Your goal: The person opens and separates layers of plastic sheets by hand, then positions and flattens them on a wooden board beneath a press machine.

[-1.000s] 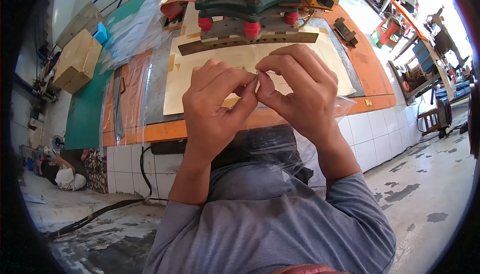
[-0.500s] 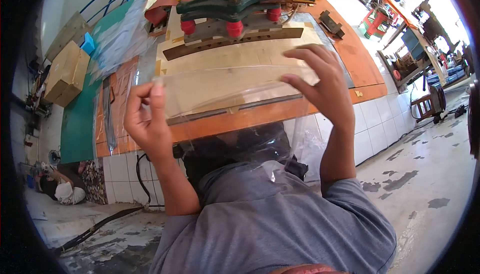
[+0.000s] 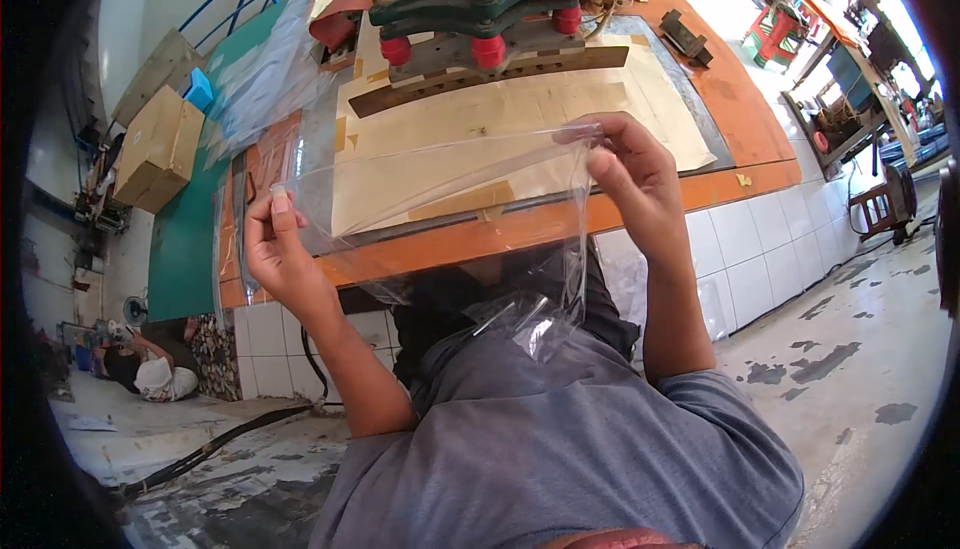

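Observation:
A clear plastic sheet stretches between my two hands, above the front of the orange work table. My left hand pinches its left upper corner between thumb and fingers. At the right upper corner, my right hand has its fingers curled round the sheet's edge, with the thumb close below them. The sheet's lower part hangs in folds over the table's front edge and down to my lap. Beyond my hands stands a press with a dark green head, yellow knobs and red feet, above a brown metal bar.
A tan board lies under the press. Clear sheets are piled on the green surface at left, near a cardboard box. A metal block sits at the table's right. A person is low at far left.
My right hand has closed in on the sheet's right corner, its thumb and fingers now nearer each other. The sheet's right side is drawn up toward it. The whole view has shifted slightly.

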A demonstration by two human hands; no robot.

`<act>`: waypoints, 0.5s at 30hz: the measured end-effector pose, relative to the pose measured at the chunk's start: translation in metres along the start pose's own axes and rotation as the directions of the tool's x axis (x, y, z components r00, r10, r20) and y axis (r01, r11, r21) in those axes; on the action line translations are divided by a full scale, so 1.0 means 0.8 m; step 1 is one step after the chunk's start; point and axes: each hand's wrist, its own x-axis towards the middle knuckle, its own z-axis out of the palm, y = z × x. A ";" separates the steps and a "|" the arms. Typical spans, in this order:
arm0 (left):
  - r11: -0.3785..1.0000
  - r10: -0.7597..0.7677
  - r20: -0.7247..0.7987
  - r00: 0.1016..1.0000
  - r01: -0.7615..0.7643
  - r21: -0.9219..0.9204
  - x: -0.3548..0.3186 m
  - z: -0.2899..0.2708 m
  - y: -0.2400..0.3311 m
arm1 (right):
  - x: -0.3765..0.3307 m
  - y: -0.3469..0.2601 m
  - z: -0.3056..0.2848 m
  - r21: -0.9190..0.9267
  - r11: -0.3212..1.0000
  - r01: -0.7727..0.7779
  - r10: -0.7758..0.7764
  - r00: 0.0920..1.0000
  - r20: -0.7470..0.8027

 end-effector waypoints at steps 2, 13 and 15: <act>1.000 0.000 0.003 1.000 0.000 -0.013 0.002 -0.007 -0.003 | -0.003 -0.003 0.007 -0.049 0.995 0.086 -0.086 0.996 0.003; 0.802 0.475 0.298 0.828 -0.547 0.242 -0.008 0.049 0.081 | 0.006 -0.017 0.038 0.106 0.994 -0.004 0.002 1.000 0.014; 0.765 0.460 0.515 0.723 -0.618 0.184 -0.008 0.073 0.111 | 0.006 -0.024 0.040 0.099 0.995 -0.011 0.009 1.000 0.023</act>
